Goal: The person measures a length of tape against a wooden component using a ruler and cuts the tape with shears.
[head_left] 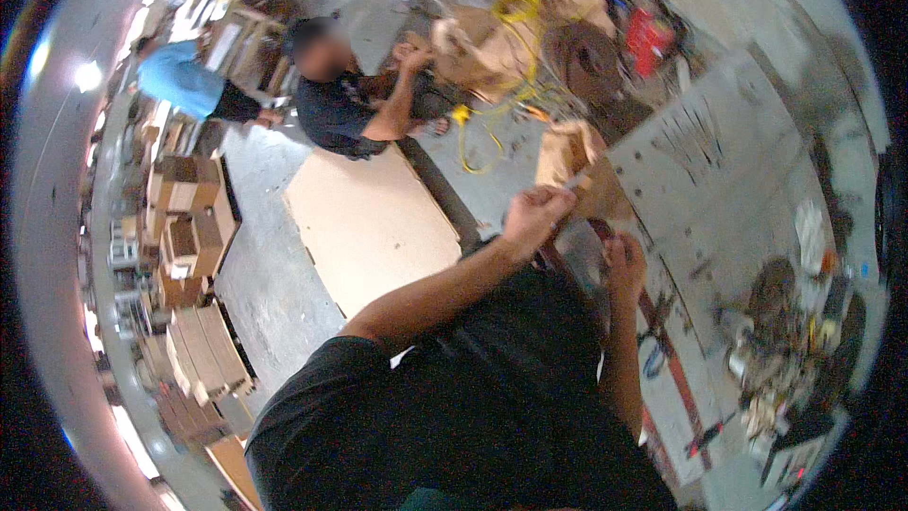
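My left hand (539, 218) is closed in a pinch at the near-left edge of a grey metal table (747, 123). A thin, light strip sticks out past its fingers toward the table; its kind is too blurred to tell. My right hand (624, 263) is just to the right and nearer to me, its fingers curled. Whatever it holds, if anything, is hidden. A dark red piece (599, 227) shows between the two hands, and I cannot tell whether either touches it. Brown paper (565, 153), creased, stands just beyond my left hand.
A person in dark clothes (340, 114) works low at the far left; another in light blue (180, 76) bends behind. A pale board (378, 218) lies at left, with cardboard boxes (194, 246) beyond. Yellow cable (518, 14) and a red object (651, 43) are at the back.
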A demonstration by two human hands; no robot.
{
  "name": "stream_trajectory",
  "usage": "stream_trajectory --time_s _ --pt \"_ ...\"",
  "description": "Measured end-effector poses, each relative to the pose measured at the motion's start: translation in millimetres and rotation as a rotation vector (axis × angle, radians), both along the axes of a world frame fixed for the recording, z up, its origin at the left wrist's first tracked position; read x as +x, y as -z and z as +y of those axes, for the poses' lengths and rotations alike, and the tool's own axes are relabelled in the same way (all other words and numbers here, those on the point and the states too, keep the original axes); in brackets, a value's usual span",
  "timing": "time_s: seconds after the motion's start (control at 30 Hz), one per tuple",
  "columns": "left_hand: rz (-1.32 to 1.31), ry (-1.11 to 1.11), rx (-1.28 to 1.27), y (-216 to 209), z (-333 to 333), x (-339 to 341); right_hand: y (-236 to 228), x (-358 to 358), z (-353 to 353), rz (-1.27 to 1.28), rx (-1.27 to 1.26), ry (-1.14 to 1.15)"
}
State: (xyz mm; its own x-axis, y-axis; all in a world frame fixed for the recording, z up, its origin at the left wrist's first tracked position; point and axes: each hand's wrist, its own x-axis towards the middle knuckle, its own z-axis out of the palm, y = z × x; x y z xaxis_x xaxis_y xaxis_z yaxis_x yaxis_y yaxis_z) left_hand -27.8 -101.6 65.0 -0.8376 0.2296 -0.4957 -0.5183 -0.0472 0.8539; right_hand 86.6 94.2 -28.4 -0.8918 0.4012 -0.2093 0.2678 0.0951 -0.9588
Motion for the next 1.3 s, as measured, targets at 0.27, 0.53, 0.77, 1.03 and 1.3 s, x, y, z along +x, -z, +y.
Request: stream_trajectory --time_s 0.27,0.53,0.77,1.03,1.3 --pt "0.155 -0.031 -0.015 -37 36 -21 -65 32 3 -0.036 0.247 -0.071" --pt "0.217 -0.018 0.001 -47 54 -30 9 135 51 -0.167 1.064 0.271" --pt "0.218 0.055 -0.02 -98 58 -26 2 188 43 -0.255 0.811 0.384" --pt "0.129 0.157 0.151 -51 42 -11 -28 206 0 -0.535 0.986 0.483" --pt "0.33 0.623 -0.287 -46 44 -26 -96 174 23 -0.575 0.115 0.401"
